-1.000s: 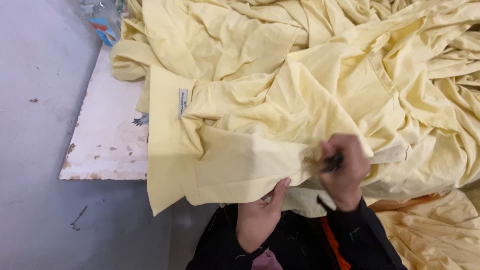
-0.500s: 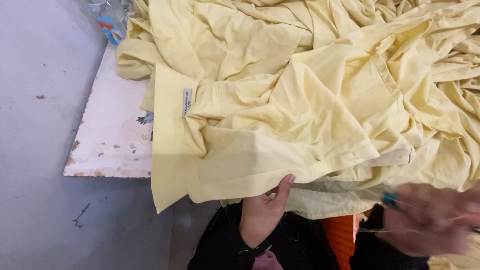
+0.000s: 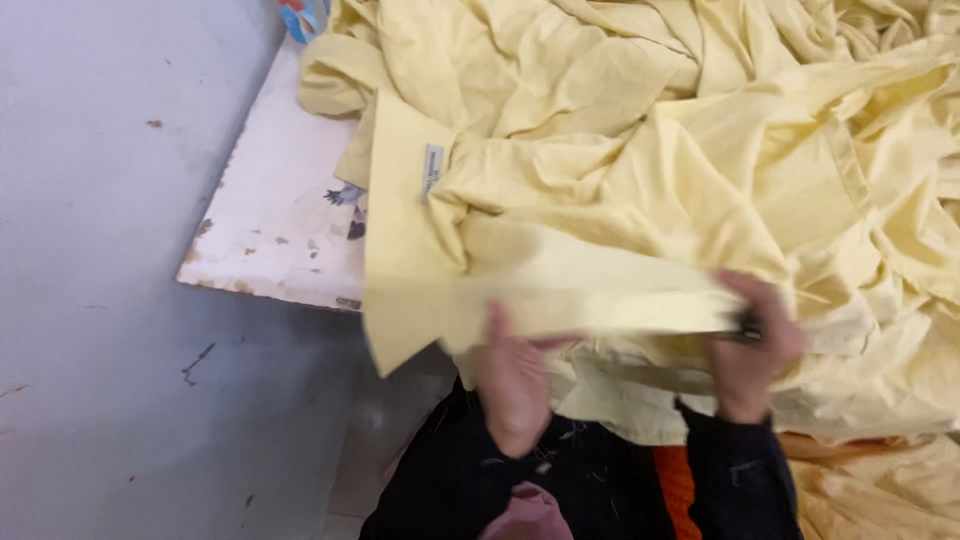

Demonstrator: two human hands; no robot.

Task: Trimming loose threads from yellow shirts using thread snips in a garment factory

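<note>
You are gripping a pale yellow garment's hem [image 3: 560, 300] at lower centre: left hand [image 3: 515, 385] pinching its underside, right hand [image 3: 750, 350] closed on its far end with a small dark tool [image 3: 748, 325]; the heap of yellow garments [image 3: 720, 130] behind is lying unsorted on the white table [image 3: 285, 225]
</note>
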